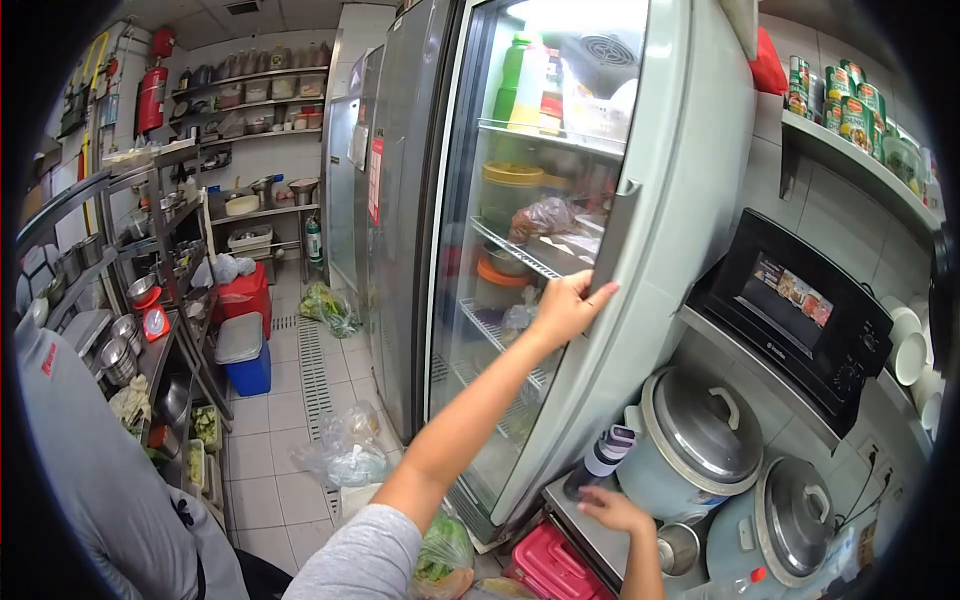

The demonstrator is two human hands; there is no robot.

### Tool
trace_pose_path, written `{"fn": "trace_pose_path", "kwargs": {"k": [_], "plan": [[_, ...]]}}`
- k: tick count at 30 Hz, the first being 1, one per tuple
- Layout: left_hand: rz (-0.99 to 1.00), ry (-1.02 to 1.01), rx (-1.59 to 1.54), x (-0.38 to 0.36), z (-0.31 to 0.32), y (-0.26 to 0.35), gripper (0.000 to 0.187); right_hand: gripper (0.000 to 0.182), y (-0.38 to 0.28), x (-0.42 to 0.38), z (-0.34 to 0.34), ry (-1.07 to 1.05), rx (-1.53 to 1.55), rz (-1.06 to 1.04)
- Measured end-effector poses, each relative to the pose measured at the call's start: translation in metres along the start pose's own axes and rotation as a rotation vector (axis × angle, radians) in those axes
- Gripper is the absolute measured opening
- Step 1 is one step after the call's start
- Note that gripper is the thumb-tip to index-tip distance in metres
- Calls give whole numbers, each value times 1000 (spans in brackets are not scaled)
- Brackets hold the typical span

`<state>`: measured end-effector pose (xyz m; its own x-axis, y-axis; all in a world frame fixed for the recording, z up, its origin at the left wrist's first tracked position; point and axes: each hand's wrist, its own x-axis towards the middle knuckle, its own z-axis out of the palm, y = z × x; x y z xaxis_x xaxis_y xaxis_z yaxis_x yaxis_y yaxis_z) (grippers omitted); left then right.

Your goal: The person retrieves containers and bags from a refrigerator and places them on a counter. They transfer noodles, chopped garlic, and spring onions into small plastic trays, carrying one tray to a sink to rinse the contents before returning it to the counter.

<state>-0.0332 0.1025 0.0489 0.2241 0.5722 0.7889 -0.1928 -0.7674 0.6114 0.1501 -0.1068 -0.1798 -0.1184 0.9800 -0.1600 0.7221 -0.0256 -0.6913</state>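
My left hand point(572, 308) is closed round the handle edge point(618, 235) of a glass-door fridge point(668, 150), its arm stretched across the glass. Behind the glass stand a green bottle point(515, 75), a tub with a yellow lid point(512, 175), a bagged brown food item point(545, 218) and an orange-rimmed container point(500, 275). My right hand point(615, 510) hovers low at the right with its fingers apart and holds nothing. Close to it are a dark tumbler with a lilac lid point(603, 455) and a metal cup point(680, 548).
Two large lidded cookers point(700, 430) stand at right, below a black microwave point(795, 315). Cans point(850, 105) fill a wall shelf. A pink box point(565, 562) and bagged greens point(440, 550) sit low. At left are a person in grey point(100, 480), racks and a blue bin point(243, 360).
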Motion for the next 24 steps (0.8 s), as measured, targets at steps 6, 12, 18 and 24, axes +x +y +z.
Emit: {"fn": "trace_pose_path", "kwargs": {"k": [6, 12, 18, 24], "plan": [[11, -59, 74, 4, -8, -8, 32, 48, -66, 26, -45, 134, 245, 20], [-8, -9, -13, -20, -49, 4, 26, 43, -91, 42, -98, 192, 206, -62], [-75, 104, -262, -61, -127, 45, 22, 15, -189, 79, -141, 647, -39, -339], [82, 463, -18, -84, -202, 58, 27, 91, -279, 141, -207, 1808, -1022, -643]]}}
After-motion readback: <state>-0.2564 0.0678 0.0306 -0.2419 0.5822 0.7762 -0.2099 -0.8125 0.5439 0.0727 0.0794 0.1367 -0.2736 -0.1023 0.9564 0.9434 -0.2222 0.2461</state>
